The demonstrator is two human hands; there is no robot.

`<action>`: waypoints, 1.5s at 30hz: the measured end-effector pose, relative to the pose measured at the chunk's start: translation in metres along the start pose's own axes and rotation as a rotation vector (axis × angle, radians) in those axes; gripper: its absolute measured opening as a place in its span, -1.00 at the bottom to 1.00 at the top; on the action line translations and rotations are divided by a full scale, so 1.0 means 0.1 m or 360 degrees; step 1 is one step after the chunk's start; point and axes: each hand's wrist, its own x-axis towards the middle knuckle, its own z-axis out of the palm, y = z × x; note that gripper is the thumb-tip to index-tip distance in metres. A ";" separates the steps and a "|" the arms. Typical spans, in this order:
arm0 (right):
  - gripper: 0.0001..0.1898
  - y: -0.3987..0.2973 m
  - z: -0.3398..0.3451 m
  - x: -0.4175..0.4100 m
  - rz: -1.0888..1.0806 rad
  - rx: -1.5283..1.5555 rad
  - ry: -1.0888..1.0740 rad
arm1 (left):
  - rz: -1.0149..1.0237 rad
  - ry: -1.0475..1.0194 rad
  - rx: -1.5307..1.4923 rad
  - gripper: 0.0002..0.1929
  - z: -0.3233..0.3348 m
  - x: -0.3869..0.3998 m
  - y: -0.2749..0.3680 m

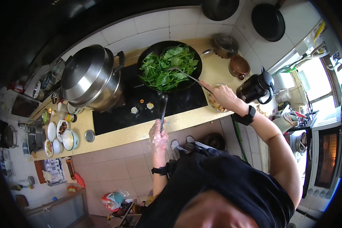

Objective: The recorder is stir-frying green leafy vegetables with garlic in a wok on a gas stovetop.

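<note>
A black frying pan [199, 68] heaped with green leaves [169, 64] stands on the right part of the black cooktop [114, 122]. My left hand [158, 134], in a clear plastic glove, is closed around the pan's handle [163, 105], which points towards me. In my right hand [223, 97] is the handle of a metal spatula [188, 75], whose head rests on the leaves. Below my right hand, partly hidden by it, a bowl of pale food pieces [214, 104] sits on the counter.
A large lidded steel steamer pot [92, 79] stands on the cooktop's left. Dishes [52, 131] and a lidless white-and-green pot [70, 139] are at the counter's left end. A lidded saucepan [223, 47], a brown clay pot [239, 67] and a black thermal jug [255, 88] stand at the right.
</note>
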 end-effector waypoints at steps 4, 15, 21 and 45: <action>-0.40 0.22 -0.28 0.07 -0.0173 0.0284 0.0206 | 0.0055 0.0026 -0.0027 -0.68 -0.04 0.02 -0.04; -0.47 0.58 -1.38 0.99 0.0224 0.0979 -0.0237 | 0.0089 -0.0036 0.0003 -0.61 -0.05 0.01 -0.05; -0.48 0.94 -1.43 1.43 0.0716 0.1215 -0.0781 | 0.0074 -0.0094 -0.0060 -0.64 -0.13 0.05 -0.10; -0.12 -0.34 -0.21 -0.41 -0.0235 -0.0426 -0.0035 | 0.0122 0.0007 0.0014 -0.65 -0.04 0.00 -0.06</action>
